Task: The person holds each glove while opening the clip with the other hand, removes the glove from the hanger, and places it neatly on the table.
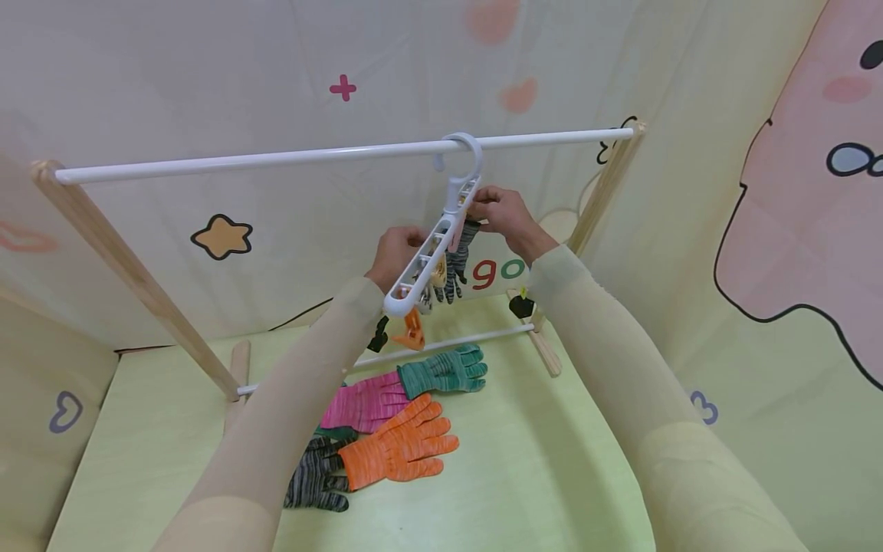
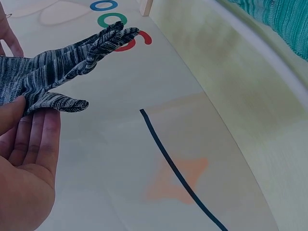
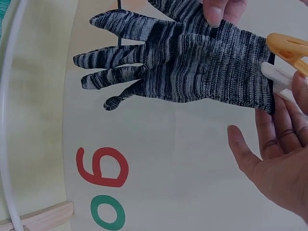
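Note:
A white hanger (image 1: 398,306) hangs by its hook from the white rail (image 1: 269,159), with several coloured clips along it. Below and behind it hangs a black-and-grey striped knit glove (image 3: 192,62), its cuff toward the clips. My left hand (image 2: 29,163) pinches the glove between thumb and fingers, near its thumb side. At the cuff, my right hand (image 3: 284,159) pinches a white clip (image 3: 274,74), with its fingers behind the cuff edge. A yellow-orange clip (image 3: 288,48) overlaps the cuff corner beside it. In the head view the hanger partly hides both hands' fingertips.
On the table lie an orange glove (image 1: 400,448), a pink glove (image 1: 369,402), a green glove (image 1: 448,370) and a black-and-grey glove (image 1: 313,475). An orange clip (image 1: 411,331) dangles under the hanger. Wooden posts (image 1: 138,268) support the rail at both ends.

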Tool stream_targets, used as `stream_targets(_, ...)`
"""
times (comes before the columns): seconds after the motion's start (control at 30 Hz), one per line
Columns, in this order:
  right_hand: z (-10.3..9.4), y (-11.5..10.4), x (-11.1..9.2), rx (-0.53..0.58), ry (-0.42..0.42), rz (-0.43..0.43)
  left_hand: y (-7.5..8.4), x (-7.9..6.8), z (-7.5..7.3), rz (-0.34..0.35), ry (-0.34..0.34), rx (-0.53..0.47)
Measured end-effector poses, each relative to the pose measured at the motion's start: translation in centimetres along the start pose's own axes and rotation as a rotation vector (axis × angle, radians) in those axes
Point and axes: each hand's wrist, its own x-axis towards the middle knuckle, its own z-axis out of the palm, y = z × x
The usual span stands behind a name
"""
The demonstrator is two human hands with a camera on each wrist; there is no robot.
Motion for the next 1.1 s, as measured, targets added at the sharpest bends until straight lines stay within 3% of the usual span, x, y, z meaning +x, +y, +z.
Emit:
stream_targets(0.4, -0.2, 0.1, 0.0, -0.015, -0.005, -0.013, 0.3, -0.6, 0.0, -0.001, -0.011, 0.095)
stream_targets(0.63, -0.3, 0.1, 0.0, -0.016, 0.0, -0.052, 0.1, -1.0, -0.2, -0.047, -0.033, 0.025)
stream_targets(1.1, -0.9, 0.3, 0.2, -0.038, 0.005, -0.042, 0.2, -2.2, -1.2, -0.095, -0.011, 0.027)
